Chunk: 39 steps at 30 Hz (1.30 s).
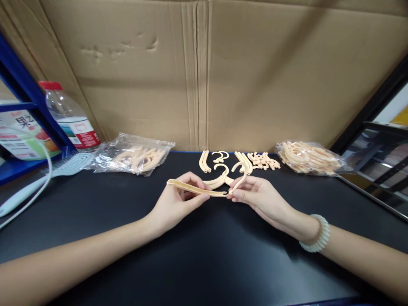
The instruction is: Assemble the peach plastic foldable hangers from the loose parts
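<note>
Between thumb and fingers, my left hand (177,202) pinches a long beige plastic hanger arm (193,188), raised above the black table. My right hand (259,195) grips a beige hanger hook (241,174), its curved end pointing up. The hook's lower end meets the right tip of the hanger arm; whether the two are joined I cannot tell. Just behind my hands, a hanger (224,178) with a hook and two arms lies on the table, partly covered by my fingers.
Along the table's back lie loose hanger arms (204,161), hooks (220,157), more arms (244,161) and a heap of small beige parts (264,161). Clear bags of parts sit left (137,155) and right (309,158). A bottle (72,117) and a hairbrush (47,182) are at left.
</note>
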Tool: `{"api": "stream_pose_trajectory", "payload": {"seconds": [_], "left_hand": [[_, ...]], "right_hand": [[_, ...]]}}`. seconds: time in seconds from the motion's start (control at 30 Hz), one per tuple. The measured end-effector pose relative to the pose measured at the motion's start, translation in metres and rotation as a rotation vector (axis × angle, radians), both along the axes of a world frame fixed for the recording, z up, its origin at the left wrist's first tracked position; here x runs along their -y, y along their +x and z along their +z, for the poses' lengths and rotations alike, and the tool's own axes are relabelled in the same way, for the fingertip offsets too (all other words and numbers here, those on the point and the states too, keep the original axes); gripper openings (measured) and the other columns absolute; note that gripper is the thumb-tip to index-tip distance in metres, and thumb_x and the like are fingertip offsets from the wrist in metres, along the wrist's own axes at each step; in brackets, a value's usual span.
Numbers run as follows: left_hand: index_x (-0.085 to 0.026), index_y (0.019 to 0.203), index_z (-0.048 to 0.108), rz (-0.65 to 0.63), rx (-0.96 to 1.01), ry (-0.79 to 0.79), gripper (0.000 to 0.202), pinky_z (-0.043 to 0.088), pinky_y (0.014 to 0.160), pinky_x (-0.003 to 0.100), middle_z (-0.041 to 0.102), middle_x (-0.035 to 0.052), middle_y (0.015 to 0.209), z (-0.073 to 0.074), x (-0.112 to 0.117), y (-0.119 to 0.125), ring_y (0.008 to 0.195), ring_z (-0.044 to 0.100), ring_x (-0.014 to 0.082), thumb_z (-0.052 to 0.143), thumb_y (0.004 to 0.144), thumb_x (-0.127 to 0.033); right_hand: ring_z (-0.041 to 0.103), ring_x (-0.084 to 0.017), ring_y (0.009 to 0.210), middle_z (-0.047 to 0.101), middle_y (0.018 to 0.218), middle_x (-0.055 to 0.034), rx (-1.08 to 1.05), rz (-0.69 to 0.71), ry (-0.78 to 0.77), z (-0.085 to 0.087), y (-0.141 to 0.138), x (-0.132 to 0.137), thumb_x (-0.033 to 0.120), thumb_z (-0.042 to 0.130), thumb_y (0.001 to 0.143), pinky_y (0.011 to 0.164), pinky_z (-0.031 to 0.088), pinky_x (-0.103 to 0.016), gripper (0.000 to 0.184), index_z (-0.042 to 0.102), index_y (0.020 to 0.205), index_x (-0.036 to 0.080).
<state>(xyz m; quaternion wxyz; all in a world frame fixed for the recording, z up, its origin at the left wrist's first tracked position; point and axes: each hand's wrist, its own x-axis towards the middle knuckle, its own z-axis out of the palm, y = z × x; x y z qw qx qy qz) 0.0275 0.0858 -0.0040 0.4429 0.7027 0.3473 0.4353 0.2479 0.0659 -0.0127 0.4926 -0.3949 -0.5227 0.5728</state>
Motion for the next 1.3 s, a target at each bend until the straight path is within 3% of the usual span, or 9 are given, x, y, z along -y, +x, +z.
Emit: {"api": "stream_pose_trajectory", "payload": {"seconds": [0.2,0.47,0.87,1.07,1.3], "left_hand": [[-0.018,0.076,0.057,-0.030,0.002,0.011,0.016,0.055,0.072,0.030,0.067,0.0021,0.081,0.0001,0.0020,-0.0001,0.080,0.066,0.0181,0.071,0.075,-0.027],[-0.018,0.076,0.058,-0.044,-0.006,0.015,0.015,0.055,0.070,0.030,0.068,0.0025,0.081,0.0011,0.0036,0.0001,0.077,0.066,0.0179,0.070,0.075,-0.028],[-0.019,0.075,0.060,-0.068,-0.026,0.051,0.010,0.053,0.069,0.026,0.068,0.0018,0.082,0.0009,0.0050,-0.0002,0.079,0.066,0.0168,0.070,0.077,-0.022],[-0.019,0.073,0.061,-0.031,-0.135,0.201,0.011,0.052,0.072,0.030,0.070,0.0033,0.081,0.0025,0.0074,-0.0014,0.078,0.066,0.0187,0.070,0.078,-0.024],[-0.018,0.074,0.062,-0.046,-0.118,0.187,0.010,0.052,0.073,0.030,0.068,0.0032,0.079,0.0018,0.0072,-0.0015,0.078,0.066,0.0181,0.069,0.079,-0.023]], "right_hand": [[0.062,-0.012,0.070,0.068,0.080,-0.0033,0.047,0.016,0.053,-0.0029,0.0006,-0.0005,0.026,0.077,0.071,0.064,0.049,-0.024,0.013,0.069,0.076,0.017],[0.068,-0.019,0.088,0.068,0.103,-0.0083,-0.003,0.109,-0.055,0.0046,-0.0030,0.0036,0.040,0.073,0.076,0.077,0.054,-0.032,0.025,0.064,0.083,0.017],[0.072,-0.020,0.082,0.068,0.087,-0.0043,0.017,0.242,-0.087,0.0047,-0.0042,0.0045,0.044,0.069,0.080,0.072,0.055,-0.029,0.031,0.053,0.083,0.018],[0.072,-0.020,0.080,0.070,0.087,-0.0063,0.060,0.239,-0.097,0.0055,-0.0048,0.0040,0.045,0.069,0.080,0.071,0.056,-0.028,0.032,0.053,0.081,0.018],[0.073,-0.021,0.078,0.069,0.083,-0.0040,0.097,0.182,-0.042,0.0054,-0.0078,0.0073,0.048,0.068,0.080,0.068,0.057,-0.028,0.034,0.051,0.081,0.018]]}}
